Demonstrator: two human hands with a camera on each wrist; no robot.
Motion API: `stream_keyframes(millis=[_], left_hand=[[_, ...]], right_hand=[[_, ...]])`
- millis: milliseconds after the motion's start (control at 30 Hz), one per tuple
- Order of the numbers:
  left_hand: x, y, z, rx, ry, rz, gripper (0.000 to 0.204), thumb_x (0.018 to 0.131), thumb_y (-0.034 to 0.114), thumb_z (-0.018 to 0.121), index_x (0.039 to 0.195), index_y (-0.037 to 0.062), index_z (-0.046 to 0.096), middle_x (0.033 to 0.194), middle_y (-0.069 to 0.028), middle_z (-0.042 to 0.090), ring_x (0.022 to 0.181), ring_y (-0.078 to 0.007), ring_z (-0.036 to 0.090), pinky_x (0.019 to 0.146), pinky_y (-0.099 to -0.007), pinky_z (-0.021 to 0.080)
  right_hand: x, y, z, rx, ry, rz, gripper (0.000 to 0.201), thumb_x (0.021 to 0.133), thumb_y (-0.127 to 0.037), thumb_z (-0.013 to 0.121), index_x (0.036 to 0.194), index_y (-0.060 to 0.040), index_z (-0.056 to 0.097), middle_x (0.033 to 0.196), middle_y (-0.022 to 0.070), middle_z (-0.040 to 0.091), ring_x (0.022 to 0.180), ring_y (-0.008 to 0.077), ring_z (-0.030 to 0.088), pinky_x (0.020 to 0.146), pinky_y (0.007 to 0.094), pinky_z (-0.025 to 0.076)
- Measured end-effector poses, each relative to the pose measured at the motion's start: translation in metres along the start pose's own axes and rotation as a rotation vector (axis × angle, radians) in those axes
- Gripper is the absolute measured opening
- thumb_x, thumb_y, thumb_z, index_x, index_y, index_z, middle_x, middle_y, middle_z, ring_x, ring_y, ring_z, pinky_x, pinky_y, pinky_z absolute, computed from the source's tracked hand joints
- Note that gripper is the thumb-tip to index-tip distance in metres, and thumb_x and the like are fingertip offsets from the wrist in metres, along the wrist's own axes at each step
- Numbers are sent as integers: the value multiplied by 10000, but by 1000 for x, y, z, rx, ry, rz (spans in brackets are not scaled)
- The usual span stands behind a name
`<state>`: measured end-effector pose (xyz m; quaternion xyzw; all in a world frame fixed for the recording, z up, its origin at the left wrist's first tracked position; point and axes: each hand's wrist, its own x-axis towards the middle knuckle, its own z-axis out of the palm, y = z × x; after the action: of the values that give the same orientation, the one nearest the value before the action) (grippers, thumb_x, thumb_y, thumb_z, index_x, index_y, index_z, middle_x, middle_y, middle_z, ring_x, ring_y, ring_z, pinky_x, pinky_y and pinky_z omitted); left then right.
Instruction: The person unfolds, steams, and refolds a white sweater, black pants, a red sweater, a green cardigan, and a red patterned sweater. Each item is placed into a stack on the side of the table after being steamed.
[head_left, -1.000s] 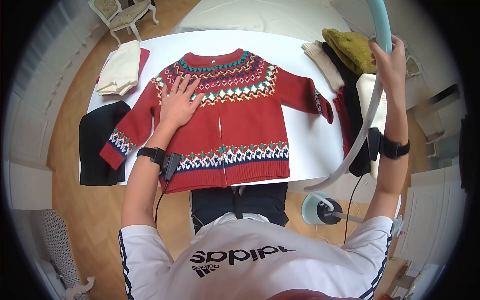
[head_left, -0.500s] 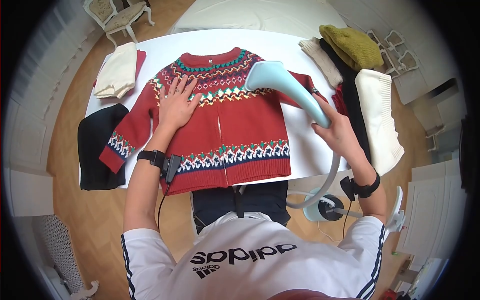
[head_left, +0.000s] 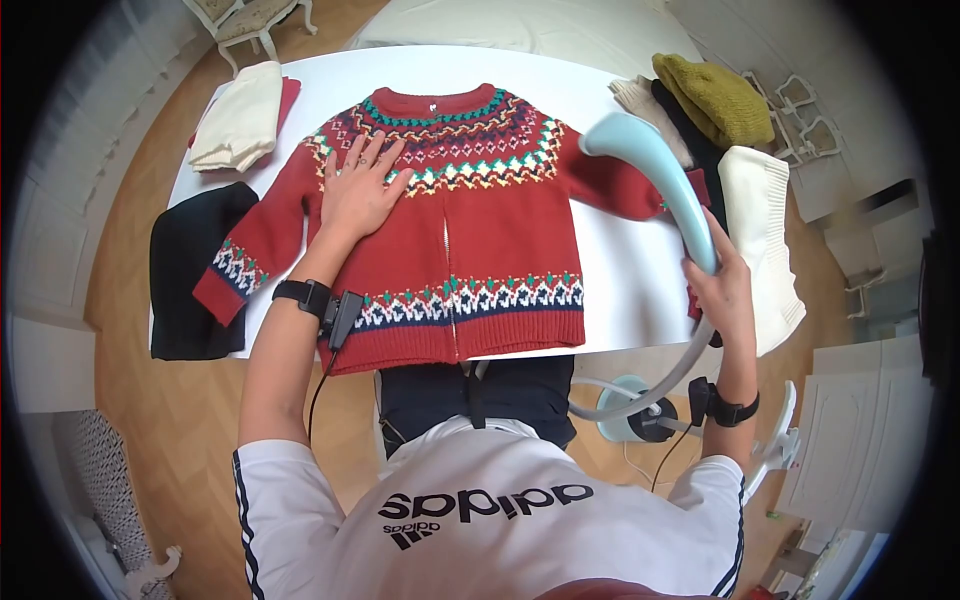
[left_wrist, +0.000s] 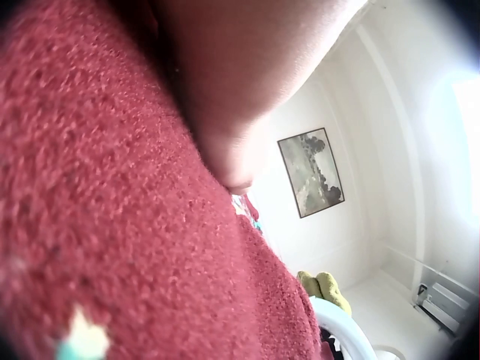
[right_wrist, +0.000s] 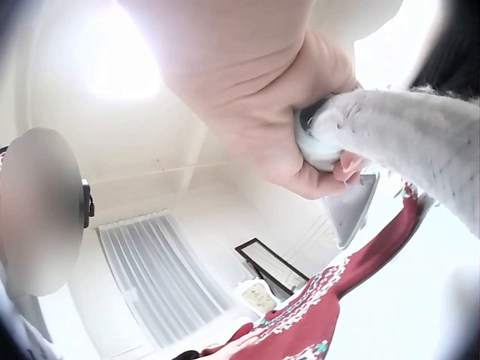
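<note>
A red zip cardigan [head_left: 510, 235] with a patterned yoke lies spread front up on the white table. My left hand [head_left: 362, 190] rests flat on its chest, fingers spread; the left wrist view shows the hand [left_wrist: 232, 82] low against the red knit. With my right hand [head_left: 725, 285] I grip the handle of a light blue garment steamer [head_left: 655, 165]. The steamer's head overlaps the sleeve on the right in the head view. From the handle's lower end runs a grey hose [right_wrist: 405, 135], and my right fingers [right_wrist: 304, 176] curl round the handle.
Folded cream clothing [head_left: 238, 125] and a black garment [head_left: 200, 270] lie at the left. On the right are an olive knit [head_left: 715, 100], a cream knit [head_left: 757, 235] and dark clothes. The hose loops past the table edge to the steamer base [head_left: 625, 400] on the floor.
The steamer has come down from high on the right to over the cardigan, then shifted right toward the sleeve. My left hand has stayed on the chest.
</note>
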<state>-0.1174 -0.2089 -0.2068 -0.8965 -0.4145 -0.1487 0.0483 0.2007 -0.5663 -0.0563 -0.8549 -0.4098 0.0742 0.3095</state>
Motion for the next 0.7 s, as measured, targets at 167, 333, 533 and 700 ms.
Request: stream_keyframes(millis=[167, 333, 533, 700], left_hand=[[0, 2, -5, 22, -23, -4, 600, 1041, 588, 413, 1570, 307, 446, 1658, -49, 379, 1543, -277, 313, 1239, -585, 182], [0, 0, -1, -3, 3, 1, 561, 1062, 549, 385, 1565, 310, 448, 1651, -39, 389, 1542, -277, 312, 1237, -592, 187], [-1, 1, -4, -20, 6, -19, 559, 1060, 553, 386, 1567, 325, 441, 1650, -32, 387, 1539, -280, 316, 1237, -604, 193], [0, 0, -2, -26, 4, -20, 562, 1057, 557, 390, 1569, 332, 436, 1648, -30, 392, 1545, -276, 303, 1242, -598, 179]], right_hand=[[5, -51, 51, 183, -217, -186, 757, 864, -115, 764, 1560, -165, 470, 1116, 207, 736, 889, 245, 731, 865, 373, 545], [18, -71, 92, 114, -312, -298, 762, 869, -156, 759, 1568, -199, 457, 1112, 266, 721, 948, 378, 736, 876, 391, 543], [-44, -48, 48, 70, -327, -231, 759, 800, -55, 735, 1523, -160, 526, 1224, 263, 706, 1138, 349, 717, 942, 362, 533], [-108, -12, 11, 35, -331, -82, 749, 764, 1, 717, 1492, -90, 563, 997, 186, 728, 831, 163, 683, 819, 315, 544]])
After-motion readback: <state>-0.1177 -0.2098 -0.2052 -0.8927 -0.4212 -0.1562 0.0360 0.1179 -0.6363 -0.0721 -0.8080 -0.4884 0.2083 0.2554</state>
